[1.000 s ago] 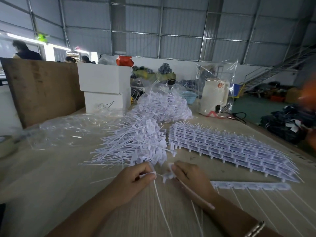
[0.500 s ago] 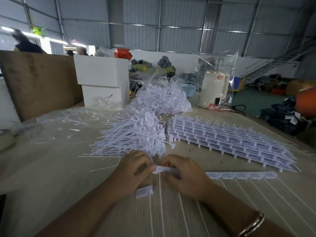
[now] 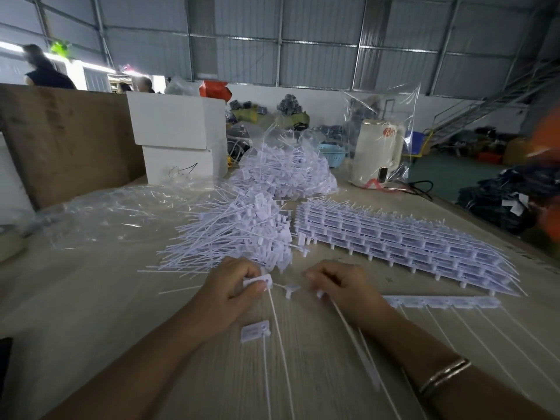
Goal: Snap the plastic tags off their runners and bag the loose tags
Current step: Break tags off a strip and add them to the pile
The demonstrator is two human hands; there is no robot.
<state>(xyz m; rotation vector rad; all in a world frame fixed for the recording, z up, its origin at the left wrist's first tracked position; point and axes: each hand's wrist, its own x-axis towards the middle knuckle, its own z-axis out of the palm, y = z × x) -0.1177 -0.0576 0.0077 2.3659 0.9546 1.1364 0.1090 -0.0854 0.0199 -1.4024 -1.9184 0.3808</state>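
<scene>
I see my left hand (image 3: pixel 230 294) curled, thumb and fingers pinching the flat head of 1 white plastic tag (image 3: pixel 257 281) whose thin tail runs down toward me across the pale wooden table (image 3: pixel 91 313). My right hand (image 3: pixel 342 287) is curled too, gripping the near end of a white plastic runner strip of tags (image 3: pixel 439 302) that stretches off to the right along the table; how its fingertips sit on the strip I cannot tell, since the knuckles cover them. Between the 2 hands a small white runner stub (image 3: pixel 289 288) shows, apart from the left hand's tag. A second loose white tag (image 3: pixel 255 330) lies flat on the table just under my left wrist.

Just beyond the hands sits a heap of loose white tags (image 3: pixel 242 234), and to its right a stack of white runner strips still full of tags (image 3: pixel 394 237). Behind the heap a clear plastic bag stuffed with white tags (image 3: pixel 288 174) stands near 2 stacked white cardboard boxes (image 3: pixel 181 137). A crumpled clear plastic sheet (image 3: pixel 106 213) spreads at left, in front of a brown board (image 3: pixel 66 140). A cream electric kettle inside a clear bag (image 3: pixel 378 153) stands at the table's far edge.

The far right edge is an orange blur I cannot identify. A gold bracelet (image 3: pixel 445 377) circles my right wrist. The tag tails run out of the bottom of the view.
</scene>
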